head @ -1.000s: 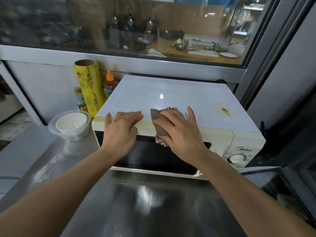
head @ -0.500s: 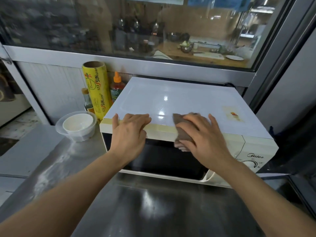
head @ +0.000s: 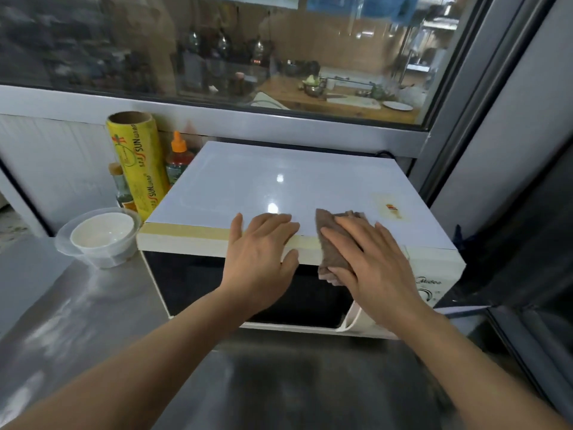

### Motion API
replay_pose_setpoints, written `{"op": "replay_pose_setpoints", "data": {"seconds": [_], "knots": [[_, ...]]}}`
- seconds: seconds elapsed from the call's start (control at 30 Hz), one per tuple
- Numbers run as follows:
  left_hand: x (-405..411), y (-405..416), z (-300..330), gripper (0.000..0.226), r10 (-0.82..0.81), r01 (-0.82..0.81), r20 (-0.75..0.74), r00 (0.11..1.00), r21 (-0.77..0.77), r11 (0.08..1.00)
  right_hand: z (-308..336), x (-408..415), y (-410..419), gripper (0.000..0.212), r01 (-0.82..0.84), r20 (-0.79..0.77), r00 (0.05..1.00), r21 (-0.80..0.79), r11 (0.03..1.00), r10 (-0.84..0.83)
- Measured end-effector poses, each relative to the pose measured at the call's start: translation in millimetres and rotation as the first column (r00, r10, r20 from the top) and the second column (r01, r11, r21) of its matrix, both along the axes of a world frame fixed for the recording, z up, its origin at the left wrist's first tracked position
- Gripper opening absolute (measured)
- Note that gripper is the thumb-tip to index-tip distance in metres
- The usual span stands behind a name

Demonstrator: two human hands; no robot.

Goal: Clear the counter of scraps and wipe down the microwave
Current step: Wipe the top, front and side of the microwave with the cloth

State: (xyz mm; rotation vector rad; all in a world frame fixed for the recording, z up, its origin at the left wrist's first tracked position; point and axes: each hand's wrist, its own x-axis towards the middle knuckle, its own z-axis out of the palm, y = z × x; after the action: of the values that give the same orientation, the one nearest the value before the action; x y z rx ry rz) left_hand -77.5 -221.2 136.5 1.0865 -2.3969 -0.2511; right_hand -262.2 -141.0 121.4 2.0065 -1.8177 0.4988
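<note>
Both hands have slid rightward along the front top edge of the white boxy microwave (head: 279,193). Left hand (head: 263,259) lies flat, fingers together, thumb over the edge. Right hand (head: 369,265) presses the brown folded cloth (head: 328,246) with fingers slightly apart; the cloth's long axis runs front to back, hanging below the fingers over the dark door.

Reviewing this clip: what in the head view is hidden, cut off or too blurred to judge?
- Brown cloth: mostly under the right hand, so how it is folded is hidden.
- White microwave control dial: covered by the right wrist.
- Small glass bottle: behind the yellow cling-wrap roll, label unreadable.
- Orange-capped sauce bottle: lower part behind the microwave.
- Room behind the window: blurred by reflections.
</note>
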Motion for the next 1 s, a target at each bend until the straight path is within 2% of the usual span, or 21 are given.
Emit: {"op": "replay_pose_setpoints", "data": {"seconds": [0.13,0.27,0.33,0.4,0.47,0.6,0.73,0.87,0.93,1.0], "knots": [[-33,11,2,0.044,-0.049,0.052,0.064,0.997,-0.04,0.998,3,-63,40,0.048,0.128,0.066,0.989,0.019,0.992,-0.129],[-48,18,1,0.04,-0.011,0.016,0.058,0.998,-0.087,0.996,2,-99,66,0.055,0.213,0.186,0.958,0.039,0.976,-0.217],[-49,18,0,0.042,0.001,0.004,0.041,0.999,-0.12,0.993,-1,-97,69,0.055,0.27,0.282,0.924,0.0,0.963,-0.259],[-50,18,-2,0.042,0.008,-0.005,0.023,1.0,-0.131,0.991,-7,-82,65,0.05,0.321,0.314,0.907,-0.08,0.944,-0.282],[-53,21,-3,0.041,0.03,-0.027,0.017,0.999,-0.138,0.99,-10,-58,53,0.051,0.338,0.254,0.92,-0.138,0.931,-0.297],[-57,23,-8,0.045,0.052,-0.046,0.022,0.998,-0.196,0.98,-16,-19,24,0.058,0.247,0.142,0.964,-0.161,0.955,-0.226],[-55,21,-12,0.047,0.051,-0.043,0.025,0.998,-0.254,0.966,-20,-52,39,0.06,0.198,0.072,0.98,-0.165,0.966,-0.188],[-55,19,-16,0.046,0.062,-0.049,0.037,0.997,-0.278,0.959,-23,-87,65,0.058,0.31,0.309,0.917,-0.156,0.938,-0.252],[-55,19,-17,0.046,0.068,-0.048,0.061,0.996,-0.295,0.954,-26,-89,67,0.057,0.289,0.456,0.872,-0.183,0.94,-0.179],[-55,18,-19,0.044,0.077,-0.051,0.072,0.994,-0.317,0.947,-29,-85,67,0.06,0.249,0.618,0.785,-0.241,0.938,-0.05]]}}
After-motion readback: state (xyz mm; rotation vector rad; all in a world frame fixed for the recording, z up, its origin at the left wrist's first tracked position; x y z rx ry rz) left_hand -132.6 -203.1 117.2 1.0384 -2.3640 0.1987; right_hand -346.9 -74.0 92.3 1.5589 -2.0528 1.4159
